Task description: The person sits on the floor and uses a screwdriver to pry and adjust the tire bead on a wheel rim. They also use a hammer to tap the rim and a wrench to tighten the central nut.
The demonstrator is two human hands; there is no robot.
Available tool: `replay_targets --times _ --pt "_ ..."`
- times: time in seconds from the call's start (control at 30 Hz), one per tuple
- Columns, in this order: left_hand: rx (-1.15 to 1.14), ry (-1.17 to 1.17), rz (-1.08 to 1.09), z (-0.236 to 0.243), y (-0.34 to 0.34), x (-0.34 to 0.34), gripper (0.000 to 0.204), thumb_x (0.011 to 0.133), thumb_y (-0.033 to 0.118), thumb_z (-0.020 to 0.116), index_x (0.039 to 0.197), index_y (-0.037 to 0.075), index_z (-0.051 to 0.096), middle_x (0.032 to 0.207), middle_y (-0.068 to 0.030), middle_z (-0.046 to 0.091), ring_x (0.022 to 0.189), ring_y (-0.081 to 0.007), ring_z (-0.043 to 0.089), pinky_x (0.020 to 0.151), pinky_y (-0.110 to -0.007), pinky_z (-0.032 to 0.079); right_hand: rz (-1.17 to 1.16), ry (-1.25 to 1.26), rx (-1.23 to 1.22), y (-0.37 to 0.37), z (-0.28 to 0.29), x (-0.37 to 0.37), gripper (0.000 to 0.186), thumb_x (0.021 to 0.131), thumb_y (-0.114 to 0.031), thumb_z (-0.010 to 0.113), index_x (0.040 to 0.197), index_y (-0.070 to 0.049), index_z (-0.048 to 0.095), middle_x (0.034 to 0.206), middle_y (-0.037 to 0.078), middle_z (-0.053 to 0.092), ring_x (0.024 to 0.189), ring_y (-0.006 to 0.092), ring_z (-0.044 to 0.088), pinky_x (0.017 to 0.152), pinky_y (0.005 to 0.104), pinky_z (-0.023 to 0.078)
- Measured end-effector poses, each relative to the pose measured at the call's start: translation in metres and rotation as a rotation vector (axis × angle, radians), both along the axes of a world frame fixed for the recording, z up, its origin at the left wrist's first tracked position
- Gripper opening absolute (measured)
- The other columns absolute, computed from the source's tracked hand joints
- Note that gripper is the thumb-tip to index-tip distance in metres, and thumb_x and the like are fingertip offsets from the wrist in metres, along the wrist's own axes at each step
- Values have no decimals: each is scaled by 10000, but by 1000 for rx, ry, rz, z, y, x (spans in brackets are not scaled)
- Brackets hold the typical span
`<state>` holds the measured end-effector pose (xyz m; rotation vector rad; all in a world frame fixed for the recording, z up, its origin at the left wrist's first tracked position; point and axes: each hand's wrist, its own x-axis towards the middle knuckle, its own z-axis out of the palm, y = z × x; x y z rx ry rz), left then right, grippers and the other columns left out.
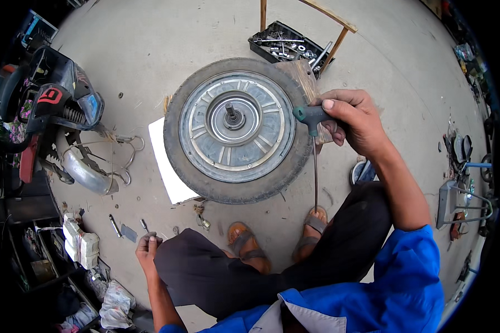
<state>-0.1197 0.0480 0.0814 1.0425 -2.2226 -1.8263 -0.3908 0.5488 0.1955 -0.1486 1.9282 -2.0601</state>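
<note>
Head | right grip [356, 119]: closed round green T-handled tool [312, 115], near wheel [208, 143] | left grip [148, 250]: cannot tell

Place: vehicle repair workshop | tool tray [260, 50] | loose wheel [233, 125] | vehicle parts [84, 171] on grey floor [150, 50]

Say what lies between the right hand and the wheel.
In the head view, a green tool handle gripped by the right hand, with a wooden board behind it.
</note>
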Motion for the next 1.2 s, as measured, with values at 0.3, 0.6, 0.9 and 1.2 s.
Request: replay_targets --times 0.3,0.6,0.9,1.2 --pt "-31 409 -556 135 151 -155 206 987 183 672 995 -21 700 706 18 589 604 -45 492 553 -217 373 -133 169 -45 -19 27 15 293 968 -199 639 1111 45 715 725 26 617 537 56 546 463 219 458" --pt "-283 511 -806 108 213 -185 226 930 121 679 1069 -57 697 962 -160 705 860 -233 658 794 -336 510 -161 318 -95 -78 31 19 269 968 -190 629 1098 26 724 699 10 623 544 55 548 451 209 437" --pt "-34 382 -842 77 201 -179 199 995 84 606 1055 -80 702 852 -63 701 782 -124 630 747 -285 519 -270 215 -257 -87 3 21 278 962 -210 642 1085 25 726 712 20 622 548 64 542 467 226 451" --pt "-317 218 -928 77 195 -178 145 942 77 654 942 -60 700 711 -50 650 689 -109 575 647 -289 470 -426 173 -309 -63 0 5 261 968 -208 643 1089 13 709 723 21 631 552 66 537 473 225 449"
